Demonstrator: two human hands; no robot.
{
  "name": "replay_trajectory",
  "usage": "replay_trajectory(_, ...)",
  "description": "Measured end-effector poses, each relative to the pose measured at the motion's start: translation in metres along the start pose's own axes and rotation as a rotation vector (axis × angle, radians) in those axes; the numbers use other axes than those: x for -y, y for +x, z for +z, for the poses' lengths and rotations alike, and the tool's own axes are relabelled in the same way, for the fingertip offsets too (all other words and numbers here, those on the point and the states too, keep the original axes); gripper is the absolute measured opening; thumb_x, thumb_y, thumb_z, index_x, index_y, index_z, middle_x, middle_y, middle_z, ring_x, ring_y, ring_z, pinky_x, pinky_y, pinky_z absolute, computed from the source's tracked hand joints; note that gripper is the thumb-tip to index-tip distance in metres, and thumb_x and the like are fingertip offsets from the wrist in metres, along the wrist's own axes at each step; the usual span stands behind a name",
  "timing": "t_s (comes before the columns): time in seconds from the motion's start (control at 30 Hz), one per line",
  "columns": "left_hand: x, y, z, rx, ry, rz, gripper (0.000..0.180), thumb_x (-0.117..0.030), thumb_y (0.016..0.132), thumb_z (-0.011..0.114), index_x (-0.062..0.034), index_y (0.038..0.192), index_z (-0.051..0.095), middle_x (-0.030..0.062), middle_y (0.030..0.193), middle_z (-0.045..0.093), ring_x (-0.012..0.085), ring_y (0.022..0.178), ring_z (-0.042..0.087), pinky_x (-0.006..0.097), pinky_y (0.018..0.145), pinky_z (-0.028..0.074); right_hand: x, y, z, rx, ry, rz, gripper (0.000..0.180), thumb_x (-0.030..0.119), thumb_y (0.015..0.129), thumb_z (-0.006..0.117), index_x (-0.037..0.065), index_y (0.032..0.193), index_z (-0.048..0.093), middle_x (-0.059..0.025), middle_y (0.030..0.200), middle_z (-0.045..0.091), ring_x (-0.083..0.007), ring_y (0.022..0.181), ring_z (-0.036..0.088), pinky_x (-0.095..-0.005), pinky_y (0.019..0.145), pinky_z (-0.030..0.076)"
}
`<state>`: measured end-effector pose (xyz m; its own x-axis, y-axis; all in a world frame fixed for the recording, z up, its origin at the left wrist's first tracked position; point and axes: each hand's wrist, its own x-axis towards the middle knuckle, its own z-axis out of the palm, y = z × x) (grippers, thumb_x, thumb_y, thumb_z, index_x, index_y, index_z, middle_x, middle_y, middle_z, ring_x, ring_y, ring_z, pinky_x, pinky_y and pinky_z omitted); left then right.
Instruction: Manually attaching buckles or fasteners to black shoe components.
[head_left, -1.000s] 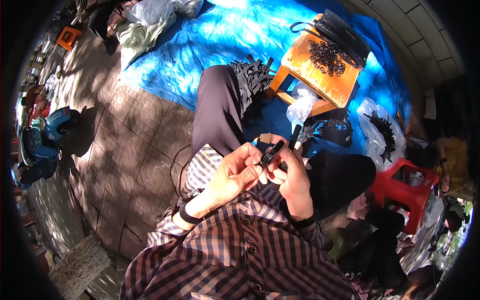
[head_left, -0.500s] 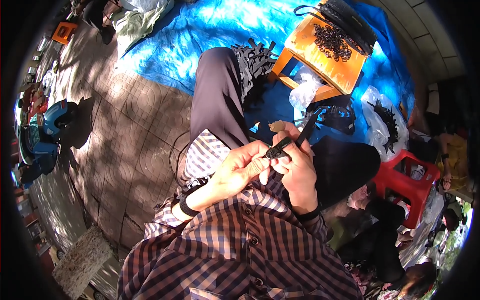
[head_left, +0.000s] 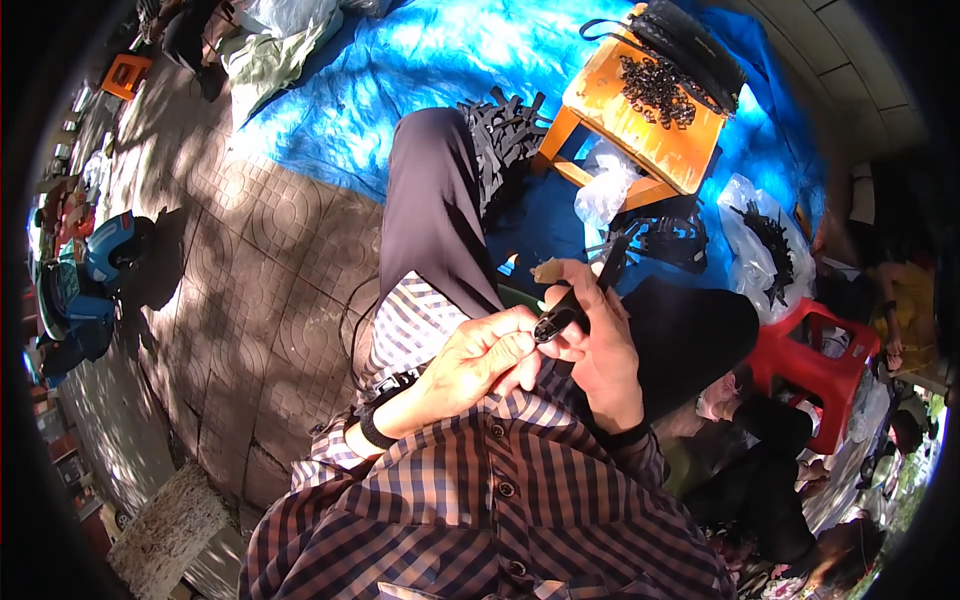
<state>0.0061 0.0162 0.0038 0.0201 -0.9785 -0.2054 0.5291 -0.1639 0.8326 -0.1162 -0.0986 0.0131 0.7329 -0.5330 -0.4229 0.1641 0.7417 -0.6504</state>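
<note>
In front of my shirt, my right hand (head_left: 608, 360) is closed around a long black strip (head_left: 564, 314). The strip's rounded near end points at my left hand, and its far part sticks out past my right fingers. A tan cover sits on one right fingertip. My left hand (head_left: 470, 365) is pinched, thumb against forefinger, right at the strip's near end. Whatever small thing lies between those left fingers is hidden. Beyond my raised knee lies a heap of similar black strips (head_left: 505, 125).
On a blue tarp (head_left: 350, 110) stands a wooden stool (head_left: 690, 165) carrying small black rings (head_left: 655, 92) and a black pouch (head_left: 690, 40). A clear bag (head_left: 740, 215) of black pieces and a red plastic stool (head_left: 835, 390) are at right. Another person's arm (head_left: 892, 330) shows at far right.
The near end of the black strip has tipped down slightly and turned within my right fingers. My right hand has shifted a little down and right; the left stays pinched by the end.
</note>
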Motion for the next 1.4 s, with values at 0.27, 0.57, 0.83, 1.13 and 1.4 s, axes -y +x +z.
replay_trajectory(0.27, 0.009, 0.012, 0.0, -0.072, 0.137, -0.055, 0.023, -0.026, 0.096, 0.049, -0.005, 0.097, 0.057, -0.0051, 0.063, 0.046, 0.0015, 0.05, 0.036, 0.018, 0.046, 0.027, -0.006, 0.002, -0.006, -0.047, -0.336, -0.251, 0.021, 0.007, 0.092, 0.049, -0.001, 0.109, 0.056, 0.0013, 0.071, 0.051, -0.0034, 0.057, 0.045, -0.0167, 0.053, 0.038)
replay_trajectory(0.57, 0.003, 0.009, -0.017, -0.275, -0.029, -0.026, 0.02, -0.019, 0.097, 0.046, -0.0035, 0.094, 0.058, -0.0034, 0.057, 0.044, 0.0036, 0.049, 0.037, 0.02, 0.046, 0.027, -0.019, 0.034, 0.014, -0.225, -0.441, -0.349, 0.015, 0.011, 0.09, 0.056, 0.001, 0.101, 0.059, 0.0005, 0.072, 0.055, -0.003, 0.058, 0.048, -0.018, 0.048, 0.036)
replay_trajectory(0.83, 0.006, 0.009, -0.007, -0.296, 0.516, 0.159, 0.026, -0.026, 0.097, 0.045, -0.0016, 0.088, 0.052, 0.0052, 0.062, 0.052, 0.0148, 0.06, 0.051, 0.031, 0.056, 0.041, -0.011, -0.002, 0.037, -0.499, -0.734, -0.525, 0.014, 0.004, 0.082, 0.062, -0.003, 0.094, 0.06, -0.0091, 0.088, 0.061, -0.019, 0.081, 0.057, -0.0306, 0.073, 0.046)
replay_trajectory(1.13, -0.008, 0.004, -0.005, -0.377, 0.513, 0.078, 0.019, -0.017, 0.094, 0.049, -0.0015, 0.088, 0.056, 0.0047, 0.057, 0.053, 0.0116, 0.052, 0.05, 0.027, 0.051, 0.041, -0.01, 0.004, 0.017, -0.168, -0.415, -0.433, 0.014, 0.007, 0.087, 0.061, 0.001, 0.099, 0.057, 0.0018, 0.081, 0.056, -0.0017, 0.062, 0.044, -0.0152, 0.053, 0.031)
replay_trajectory(1.4, 0.004, 0.01, -0.01, -0.389, 0.52, 0.09, 0.019, -0.019, 0.095, 0.048, -0.0026, 0.09, 0.057, 0.0028, 0.059, 0.053, 0.0085, 0.054, 0.051, 0.024, 0.051, 0.04, -0.011, 0.007, 0.019, -0.219, -0.244, -0.298, 0.018, 0.006, 0.086, 0.061, 0.002, 0.104, 0.058, 0.0071, 0.067, 0.045, 0.0011, 0.048, 0.031, -0.0179, 0.042, 0.02)
